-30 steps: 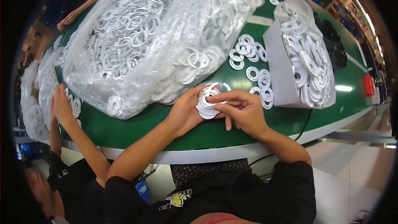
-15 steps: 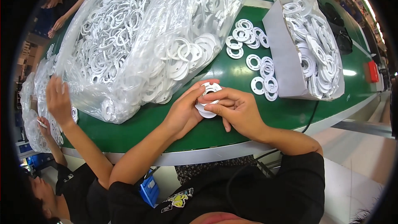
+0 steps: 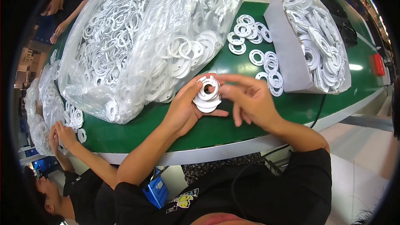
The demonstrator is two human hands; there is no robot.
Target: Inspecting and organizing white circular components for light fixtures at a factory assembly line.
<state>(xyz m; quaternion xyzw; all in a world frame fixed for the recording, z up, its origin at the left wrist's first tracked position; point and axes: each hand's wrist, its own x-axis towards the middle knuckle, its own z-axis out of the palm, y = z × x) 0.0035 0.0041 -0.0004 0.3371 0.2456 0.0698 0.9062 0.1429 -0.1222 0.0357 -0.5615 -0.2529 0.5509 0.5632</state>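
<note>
My left hand (image 3: 181, 107) grips a small stack of white plastic rings (image 3: 208, 96) above the green tabletop. Its thumb lies along the left edge of the upper ring, which has a notched rim and a round centre hole. A smooth-edged disc shows below that ring; how many pieces are stacked I cannot tell. Close on the right, my right hand (image 3: 254, 102) has its fingers apart. Its index fingertip reaches the top right rim of the notched ring, and the thumb tip is beside the ring's right edge.
Loose white rings (image 3: 257, 57) lie right of centre, beside a white carton (image 3: 287, 46) heaped with similar parts. A large clear plastic bag (image 3: 137, 62) of rings covers the table's left. Another person's hands (image 3: 62, 135) work at far left; a red box (image 3: 378, 64) sits far right.
My right hand has drawn away to the right from the stack and spread its fingers. The notched ring now shows more fully. The neighbouring person's raised hand has come down to their other hand.
</note>
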